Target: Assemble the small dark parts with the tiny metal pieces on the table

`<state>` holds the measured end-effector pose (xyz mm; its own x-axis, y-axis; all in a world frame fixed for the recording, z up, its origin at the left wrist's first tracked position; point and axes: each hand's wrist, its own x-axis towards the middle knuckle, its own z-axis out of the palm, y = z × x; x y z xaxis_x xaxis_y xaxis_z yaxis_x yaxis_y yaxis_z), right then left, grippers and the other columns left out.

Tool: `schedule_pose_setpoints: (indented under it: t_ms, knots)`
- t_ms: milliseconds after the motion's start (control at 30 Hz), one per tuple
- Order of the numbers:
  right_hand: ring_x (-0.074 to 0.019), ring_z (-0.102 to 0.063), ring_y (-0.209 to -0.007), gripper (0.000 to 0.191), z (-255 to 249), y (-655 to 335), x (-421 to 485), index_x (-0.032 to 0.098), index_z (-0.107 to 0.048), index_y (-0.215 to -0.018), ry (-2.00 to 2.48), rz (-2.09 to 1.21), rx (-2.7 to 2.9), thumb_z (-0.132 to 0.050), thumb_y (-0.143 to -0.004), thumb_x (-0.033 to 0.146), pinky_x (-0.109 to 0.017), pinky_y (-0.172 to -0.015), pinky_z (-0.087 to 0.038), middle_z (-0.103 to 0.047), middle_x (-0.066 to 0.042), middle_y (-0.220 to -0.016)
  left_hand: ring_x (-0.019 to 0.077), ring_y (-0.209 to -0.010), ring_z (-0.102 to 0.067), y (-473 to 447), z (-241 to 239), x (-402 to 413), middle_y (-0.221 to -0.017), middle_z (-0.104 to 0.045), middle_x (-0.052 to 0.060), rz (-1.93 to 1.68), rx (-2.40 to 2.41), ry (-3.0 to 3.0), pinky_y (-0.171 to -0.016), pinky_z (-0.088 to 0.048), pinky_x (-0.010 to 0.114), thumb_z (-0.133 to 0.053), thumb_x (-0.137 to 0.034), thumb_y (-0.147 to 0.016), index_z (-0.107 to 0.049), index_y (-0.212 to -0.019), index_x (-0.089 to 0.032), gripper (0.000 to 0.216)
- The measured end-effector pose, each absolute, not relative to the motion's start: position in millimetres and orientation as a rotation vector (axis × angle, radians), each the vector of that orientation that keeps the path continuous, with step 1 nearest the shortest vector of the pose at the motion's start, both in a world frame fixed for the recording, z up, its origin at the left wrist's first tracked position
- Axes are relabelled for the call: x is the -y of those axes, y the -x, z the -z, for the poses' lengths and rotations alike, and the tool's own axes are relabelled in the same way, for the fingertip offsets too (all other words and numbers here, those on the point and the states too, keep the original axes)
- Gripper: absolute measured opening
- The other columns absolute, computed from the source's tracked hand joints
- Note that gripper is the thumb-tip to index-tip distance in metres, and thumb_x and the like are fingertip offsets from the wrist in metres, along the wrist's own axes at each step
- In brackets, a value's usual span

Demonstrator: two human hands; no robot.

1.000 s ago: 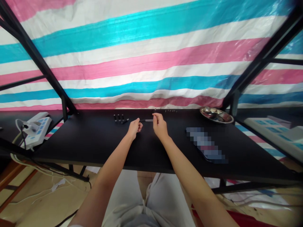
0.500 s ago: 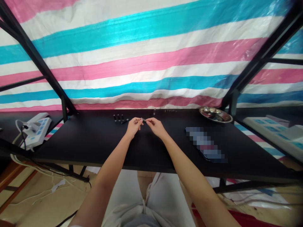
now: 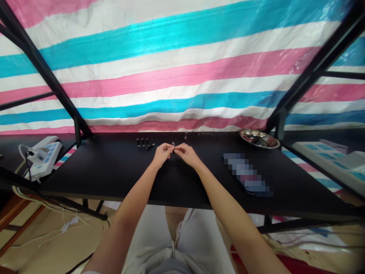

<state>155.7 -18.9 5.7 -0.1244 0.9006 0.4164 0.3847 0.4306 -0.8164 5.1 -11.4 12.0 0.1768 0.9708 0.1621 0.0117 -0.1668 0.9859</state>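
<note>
1. The small, slim cylindrical piece, pale grey at its upper end [image 3: 173,144], is between the fingertips of both hands, above the middle of the table toward its far edge. It stands tilted; its lower part is largely hidden by fingers.
2. The left hand [image 3: 162,155] is closed to a narrow pinch on the piece.
3. The right hand [image 3: 186,153] is likewise pinched narrow, thumb and fingers on the piece. The exact finger contact is too small to tell.
4. Near the left hand, on its outer side, lie four short black cylinders with pale ends [image 3: 143,142]: three side by side, the fourth slanted just beside them.
5. Beyond the right hand, near the far edge, is a small pale-and-dark piece [image 3: 186,135]. To its right runs a row of tiny pale parts [image 3: 205,134].
6. Farther right is a round, shiny metal plate [image 3: 258,139]; nearer the person lies a blue, elongated item [image 3: 247,175], pixelated.
7. All rest on a black, flat-topped table [image 3: 99,175], before a pink, white and blue striped plastic sheet [image 3: 171,76].
</note>
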Motion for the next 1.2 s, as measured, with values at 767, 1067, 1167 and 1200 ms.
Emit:
schedule_pose_setpoints:
  t_ms: [767, 1067, 1167, 1200]
  knots:
    - [-0.0117, -0.047, -0.052, 0.029, -2, -156, 22, 0.018, -0.054, -0.062, 1.196, -0.822, 1.766, -0.06, -0.067, 0.046, -0.026, -0.053, -0.039, -0.054, 0.001, -0.056, 0.0053, -0.04, -0.04, -3, -9, 10, -0.053, -0.048, -0.005, -1.192, -1.17, -1.551, -0.044, -0.03, 0.019, -0.05, -0.039, -0.079, -0.049, -0.07, -0.017, 0.024]
    - [-0.0176, -0.055, -0.062, 0.018, 11, -184, -22, 0.019, -0.058, -0.065, 1.517, -0.416, 1.517, -0.058, -0.069, 0.036, -0.031, -0.062, -0.041, -0.062, -0.004, -0.065, 0.0136, -0.058, -0.05, 2, -12, 17, -0.063, -0.055, 0.0, -1.086, -1.687, -2.079, -0.055, -0.031, 0.023, -0.043, -0.028, -0.083, -0.054, -0.071, -0.021, 0.017]
    - [-0.0181, -0.055, -0.063, 0.015, 10, -190, -35, 0.019, -0.059, -0.063, 1.602, -0.353, 1.526, -0.058, -0.069, 0.033, -0.03, -0.061, -0.04, -0.062, -0.005, -0.065, 0.0146, -0.059, -0.051, 2, -13, 19, -0.063, -0.055, 0.001, -1.022, -1.715, -2.127, -0.054, -0.031, 0.024, -0.043, -0.028, -0.083, -0.055, -0.072, -0.021, 0.018]
    - [-0.0182, -0.055, -0.063, 0.015, 10, -190, -38, 0.019, -0.059, -0.064, 1.63, -0.343, 1.526, -0.059, -0.069, 0.032, -0.03, -0.06, -0.039, -0.063, -0.005, -0.066, 0.015, -0.059, -0.051, 2, -13, 19, -0.064, -0.055, 0.001, -1.005, -1.722, -2.135, -0.054, -0.031, 0.024, -0.042, -0.028, -0.083, -0.055, -0.072, -0.021, 0.018]
